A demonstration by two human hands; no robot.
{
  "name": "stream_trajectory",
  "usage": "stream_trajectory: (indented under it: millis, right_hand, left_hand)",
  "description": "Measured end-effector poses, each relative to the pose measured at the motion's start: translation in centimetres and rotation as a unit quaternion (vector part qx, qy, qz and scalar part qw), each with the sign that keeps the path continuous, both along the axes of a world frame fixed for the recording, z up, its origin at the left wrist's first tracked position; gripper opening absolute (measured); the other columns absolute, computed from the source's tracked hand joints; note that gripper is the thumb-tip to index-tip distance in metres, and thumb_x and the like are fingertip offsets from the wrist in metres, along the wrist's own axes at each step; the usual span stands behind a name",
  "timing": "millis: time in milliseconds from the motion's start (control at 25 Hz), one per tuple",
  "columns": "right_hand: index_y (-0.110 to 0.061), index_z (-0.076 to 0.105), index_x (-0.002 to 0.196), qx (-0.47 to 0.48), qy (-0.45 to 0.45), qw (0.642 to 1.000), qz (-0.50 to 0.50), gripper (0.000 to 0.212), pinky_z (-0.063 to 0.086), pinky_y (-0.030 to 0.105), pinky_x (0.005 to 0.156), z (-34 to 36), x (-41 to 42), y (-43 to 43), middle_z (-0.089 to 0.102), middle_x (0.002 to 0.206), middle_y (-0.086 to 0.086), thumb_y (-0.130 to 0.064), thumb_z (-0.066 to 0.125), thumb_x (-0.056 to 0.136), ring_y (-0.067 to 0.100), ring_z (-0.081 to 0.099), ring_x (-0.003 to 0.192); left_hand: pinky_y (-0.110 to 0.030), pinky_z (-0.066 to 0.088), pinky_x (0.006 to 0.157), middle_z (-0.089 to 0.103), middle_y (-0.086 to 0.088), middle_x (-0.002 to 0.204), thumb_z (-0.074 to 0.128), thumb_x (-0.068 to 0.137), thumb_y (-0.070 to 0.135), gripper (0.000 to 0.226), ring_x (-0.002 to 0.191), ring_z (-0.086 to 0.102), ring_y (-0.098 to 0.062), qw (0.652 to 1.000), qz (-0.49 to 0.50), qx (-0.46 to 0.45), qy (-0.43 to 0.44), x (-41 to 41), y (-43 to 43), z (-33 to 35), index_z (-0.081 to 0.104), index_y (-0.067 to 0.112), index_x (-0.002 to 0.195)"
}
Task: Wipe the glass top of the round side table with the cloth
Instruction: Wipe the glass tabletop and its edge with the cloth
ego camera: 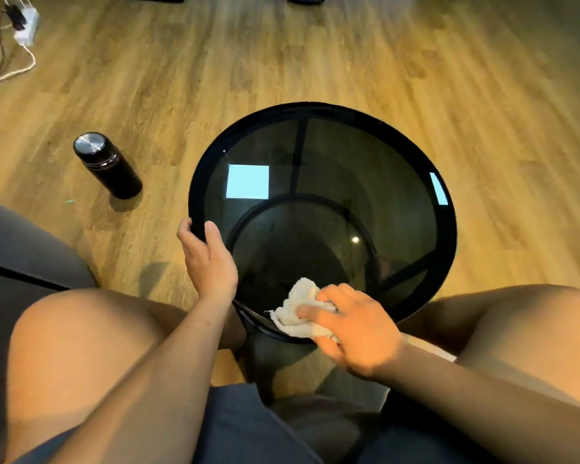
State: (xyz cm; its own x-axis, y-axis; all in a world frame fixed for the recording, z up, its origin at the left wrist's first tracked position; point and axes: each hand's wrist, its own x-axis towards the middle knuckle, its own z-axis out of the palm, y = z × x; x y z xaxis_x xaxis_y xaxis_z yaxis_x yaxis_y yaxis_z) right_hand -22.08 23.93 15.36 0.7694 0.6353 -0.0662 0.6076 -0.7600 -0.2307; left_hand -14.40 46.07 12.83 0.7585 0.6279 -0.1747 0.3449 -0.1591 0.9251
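Note:
The round side table (pixel 447 229) has a black rim and a dark smoked glass top (pixel 332 169) that reflects two bright panes. A crumpled white cloth (pixel 295 309) lies on the near edge of the glass. My right hand (pixel 352 326) holds the cloth, fingers curled over it and pressing it onto the glass. My left hand (pixel 208 259) grips the table's left rim, thumb on the glass side and fingers round the outer edge.
A black flask with a steel lid (pixel 106 164) stands on the wooden floor left of the table. A white power strip with cables (pixel 22 26) lies at the far left. My bare knees flank the table; a grey sofa cushion (pixel 21 249) is at my left.

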Motion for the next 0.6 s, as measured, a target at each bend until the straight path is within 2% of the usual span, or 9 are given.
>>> stream_trajectory:
  millis: [160,280,360,400,520,600]
  right_hand:
    - [-0.033,0.056,0.119,0.025,-0.008,0.999,-0.019,0.045,0.051,0.036,0.055,-0.4,2.6,4.6,0.058,0.095,0.008,-0.035,0.063,0.074,0.027,0.058,0.075]
    - [-0.034,0.056,0.123,0.020,-0.007,0.999,-0.033,0.047,0.051,0.035,0.060,-0.1,5.7,8.5,0.057,0.101,0.008,-0.035,0.068,0.078,0.026,0.059,0.081]
    - [-0.038,0.049,0.131,0.025,0.008,0.999,-0.044,0.046,0.048,0.037,0.069,0.1,8.8,11.6,0.054,0.113,0.008,-0.038,0.059,0.087,0.026,0.057,0.094]
    - [-0.039,0.046,0.134,0.030,0.018,0.998,-0.054,0.046,0.048,0.038,0.073,0.1,10.6,13.1,0.051,0.117,0.007,-0.039,0.056,0.089,0.026,0.055,0.100]
    - [-0.042,0.043,0.134,0.043,0.028,0.995,-0.080,0.046,0.047,0.040,0.079,-0.3,16.6,16.7,0.048,0.122,0.006,-0.039,0.054,0.090,0.028,0.052,0.110]
    - [-0.042,0.043,0.135,0.044,0.012,0.995,-0.092,0.046,0.044,0.038,0.077,-0.9,20.4,18.1,0.049,0.123,0.005,-0.040,0.054,0.090,0.027,0.053,0.112]
  left_hand:
    - [-0.030,0.029,0.101,0.034,0.000,0.157,0.032,0.103,0.044,0.049,0.137,0.037,-0.017,0.995,0.041,-0.095,-0.003,0.4,0.0,0.2,0.030,0.028,0.149]
    - [-0.030,0.022,0.112,0.035,0.006,0.156,0.037,0.096,0.059,0.061,0.135,0.032,-0.006,0.975,0.054,-0.217,-0.002,1.4,1.1,-0.5,0.033,0.032,0.150]
    - [-0.040,0.032,0.115,0.047,0.003,0.150,0.043,0.079,0.073,0.079,0.135,0.044,-0.014,0.950,0.073,-0.305,0.005,2.5,2.8,-1.0,0.045,0.030,0.145]
    - [-0.040,0.038,0.112,0.054,0.000,0.144,0.043,0.079,0.073,0.078,0.130,0.052,-0.016,0.945,0.077,-0.318,0.001,3.3,3.6,-1.0,0.050,0.027,0.141]
    - [-0.029,0.045,0.099,0.068,0.001,0.123,0.030,0.096,0.062,0.059,0.113,0.062,-0.011,0.967,0.049,-0.250,0.003,5.5,4.2,0.0,0.062,0.022,0.125]
    - [-0.017,0.040,0.089,0.062,0.018,0.121,0.025,0.099,0.058,0.057,0.109,0.056,0.003,0.986,0.027,-0.166,-0.003,6.2,3.8,0.3,0.059,0.025,0.130]
